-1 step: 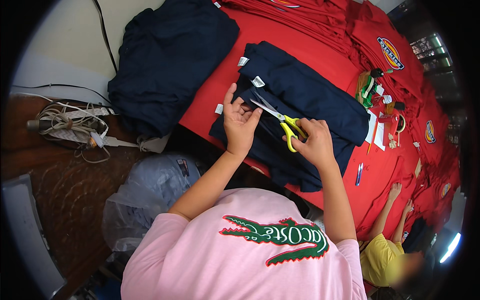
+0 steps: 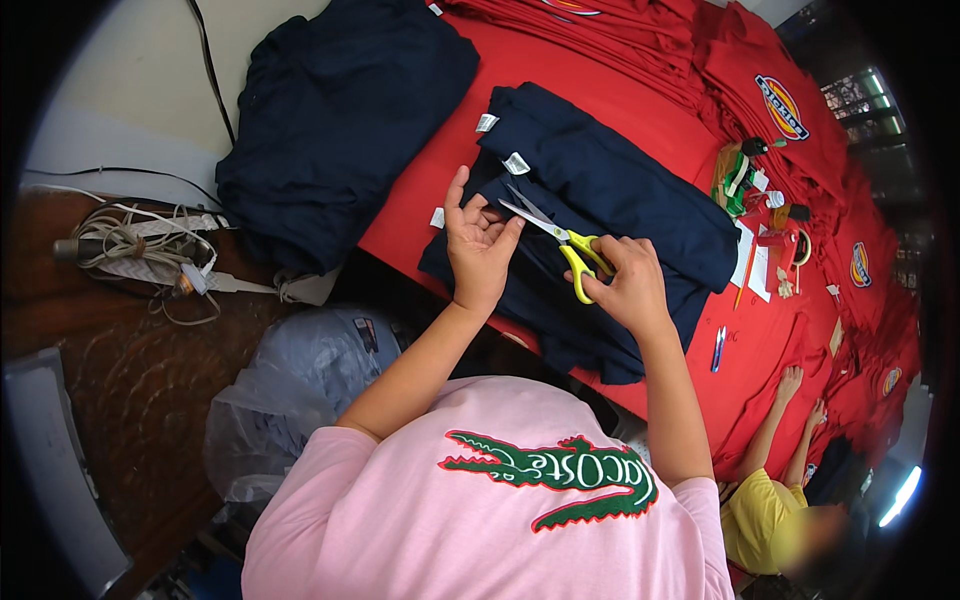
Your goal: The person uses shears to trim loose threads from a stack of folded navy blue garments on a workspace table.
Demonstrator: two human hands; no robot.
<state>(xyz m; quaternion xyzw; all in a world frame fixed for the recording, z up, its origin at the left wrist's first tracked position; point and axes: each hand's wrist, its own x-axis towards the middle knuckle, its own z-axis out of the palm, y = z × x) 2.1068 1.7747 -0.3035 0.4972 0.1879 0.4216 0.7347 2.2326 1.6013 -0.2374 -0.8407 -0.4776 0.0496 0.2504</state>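
Note:
My right hand [image 2: 628,275] grips scissors [image 2: 580,262] with yellow-green handles, the blades parted and pointing up-left over dark navy garments [image 2: 620,170]. Beside the blade tips, my left hand [image 2: 482,245] has its palm turned up and its index finger raised. Its other fingers curl toward the thumb, and anything between them is too small to make out. The navy garments lie folded in a stack, with white labels [image 2: 516,163] showing along their left side.
A larger navy pile [image 2: 340,130] lies to the left. Red garments [image 2: 740,90] cover the table's far and right sides, near small bottles and tape [image 2: 790,240]. Blue-handled snips [image 2: 719,350] lie at right. Coiled cables [image 2: 130,245] and a plastic bag [image 2: 260,430] are at left; a person in yellow [image 2: 765,515] works at right.

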